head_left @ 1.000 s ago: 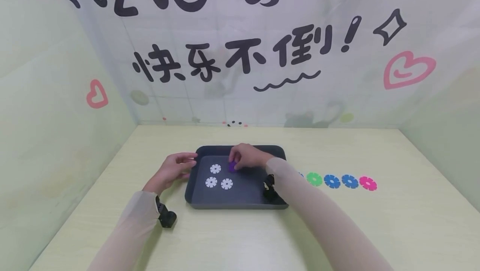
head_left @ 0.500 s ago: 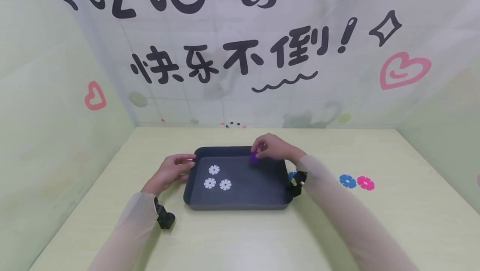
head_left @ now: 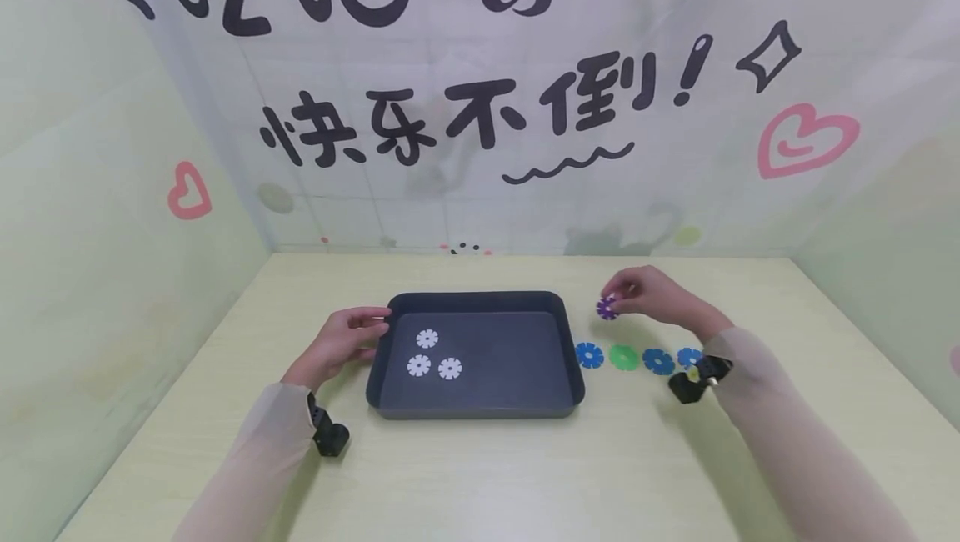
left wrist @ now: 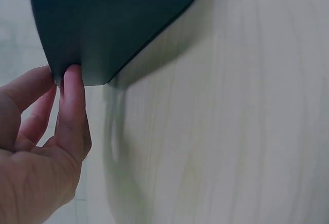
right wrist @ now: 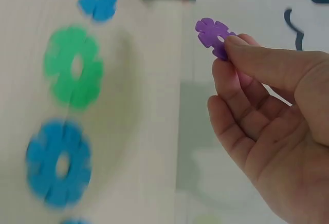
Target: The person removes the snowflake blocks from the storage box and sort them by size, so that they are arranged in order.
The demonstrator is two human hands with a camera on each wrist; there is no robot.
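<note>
A purple slotted plastic disc point(right wrist: 210, 33), like a snowflake building piece, is pinched between thumb and fingers of my right hand point(head_left: 656, 296). That hand hovers above the table, right of the dark grey tray point(head_left: 480, 410). At the tray's far left corner, my left hand point(head_left: 339, 343) holds the rim; in the left wrist view, fingertips point(left wrist: 74, 75) press the tray's outer wall. Three white slotted discs point(head_left: 450, 368) lie in the tray's left half. Below my right hand runs a row of discs: blue point(head_left: 589, 355), green point(head_left: 624, 357), blue point(head_left: 658, 361) and another blue one point(head_left: 688, 358), partly hidden by the wrist camera.
The pale wood table point(head_left: 480, 484) meets a printed cloth backdrop point(head_left: 480, 192) at its far edge. Cloth walls stand at the left and right. A black wrist camera point(head_left: 693, 381) on my right arm hangs over the disc row.
My right hand has carried the purple disc from over the tray, rightward past its right rim. My left hand has stayed at the tray's corner.
</note>
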